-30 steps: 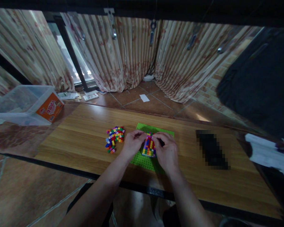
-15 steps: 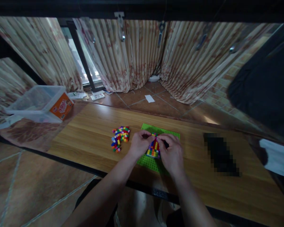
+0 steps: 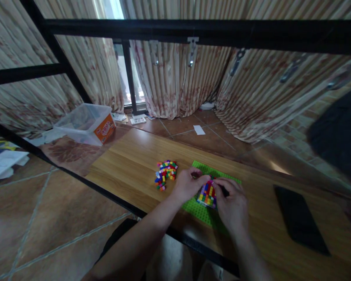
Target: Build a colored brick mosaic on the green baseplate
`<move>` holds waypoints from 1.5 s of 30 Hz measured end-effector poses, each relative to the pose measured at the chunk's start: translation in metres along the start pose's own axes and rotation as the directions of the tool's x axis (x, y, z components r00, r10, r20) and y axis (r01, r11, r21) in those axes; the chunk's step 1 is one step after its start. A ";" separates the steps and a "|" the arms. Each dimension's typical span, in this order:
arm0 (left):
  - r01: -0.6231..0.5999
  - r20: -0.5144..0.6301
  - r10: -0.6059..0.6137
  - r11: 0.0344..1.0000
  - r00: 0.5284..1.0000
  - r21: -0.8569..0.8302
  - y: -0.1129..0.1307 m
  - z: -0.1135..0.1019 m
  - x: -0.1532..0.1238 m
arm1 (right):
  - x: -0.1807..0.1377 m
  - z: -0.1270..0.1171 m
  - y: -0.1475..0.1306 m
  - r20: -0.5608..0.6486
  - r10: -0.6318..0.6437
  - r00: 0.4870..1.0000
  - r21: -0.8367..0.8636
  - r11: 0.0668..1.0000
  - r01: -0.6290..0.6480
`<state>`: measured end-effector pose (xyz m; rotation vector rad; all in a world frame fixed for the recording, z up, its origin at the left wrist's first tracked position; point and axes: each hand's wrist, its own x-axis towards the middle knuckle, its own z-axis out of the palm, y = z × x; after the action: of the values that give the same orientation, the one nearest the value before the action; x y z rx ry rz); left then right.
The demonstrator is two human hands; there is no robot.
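1. Head view, lower centre to right: left hand (image 3: 190, 185) and right hand (image 3: 233, 205) close together over the build (image 3: 206, 196), a packed block of multicoloured bricks on the green plate (image 3: 196, 211). Plate lies on the table (image 3: 125, 156).
2. Hands: fingers curled, fingertips meeting at the build's upper edge in frame, pink/purple bricks showing at the tips. Can't tell if either is clamped on a brick; fingers block the contact.
3. Step in hand, my read: seating or adjusting bricks at that upper edge. Rows nearer the frame bottom look filled; upper part is mostly covered by the hands.
4. Next move, as I judge it: line up on the studs, press straight down, left hand steadying the block. Light touch; a sideways shove could pop neighbours loose.
5. Stock: loose pile (image 3: 165, 171), just left of the left hand, mid-frame. Nearest source if another brick is wanted; would call for a left-hand reach.
6. Elsewhere: black slab (image 3: 301, 218) lower right, apart from the work; clear bin (image 3: 78, 136) left of frame.
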<state>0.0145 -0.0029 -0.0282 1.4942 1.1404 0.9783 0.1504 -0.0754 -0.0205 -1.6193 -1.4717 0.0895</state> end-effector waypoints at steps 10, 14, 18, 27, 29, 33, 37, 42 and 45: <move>0.287 -0.283 -0.133 0.728 0.950 0.623 0.005 -0.132 0.027 | 0.000 0.001 0.002 0.010 -0.022 1.000 -0.010 1.000 0.022; 0.240 -0.177 -0.162 0.689 0.971 0.684 0.002 -0.143 0.028 | 0.000 0.001 0.001 0.003 -0.028 1.000 -0.037 0.999 0.028; 0.147 -0.069 -0.141 0.666 0.988 0.732 0.001 -0.136 0.028 | 0.000 0.001 0.001 0.006 -0.042 0.999 -0.042 0.998 0.042; 0.069 -0.040 -0.060 0.612 0.997 0.788 -0.005 -0.132 0.027 | 0.000 0.001 -0.001 0.008 -0.041 0.999 -0.055 0.998 0.042; 0.058 -0.037 -0.046 0.619 0.998 0.784 -0.007 -0.131 0.028 | 0.001 0.001 -0.001 0.007 -0.044 0.999 -0.057 0.997 0.044; 0.056 -0.038 -0.041 0.663 0.998 0.746 -0.006 -0.133 0.029 | 0.001 0.001 -0.002 0.006 -0.039 0.999 -0.062 0.997 0.039; 0.042 -0.015 -0.043 0.763 0.999 0.645 0.003 -0.134 0.028 | 0.002 0.001 -0.006 -0.009 -0.019 1.000 -0.042 0.999 0.019; 0.076 0.188 -0.076 0.997 0.979 0.007 0.020 -0.109 0.013 | 0.002 -0.001 -0.021 -0.076 -0.022 0.997 0.051 0.998 0.026; 0.176 0.304 -0.116 0.968 0.946 -0.179 0.028 -0.079 0.003 | 0.001 -0.003 -0.030 -0.085 -0.100 0.991 0.081 0.991 0.107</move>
<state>-0.0555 0.0159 0.0148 1.3163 0.8954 0.7203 0.1293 -0.0801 0.0011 -1.4593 -1.4668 0.0273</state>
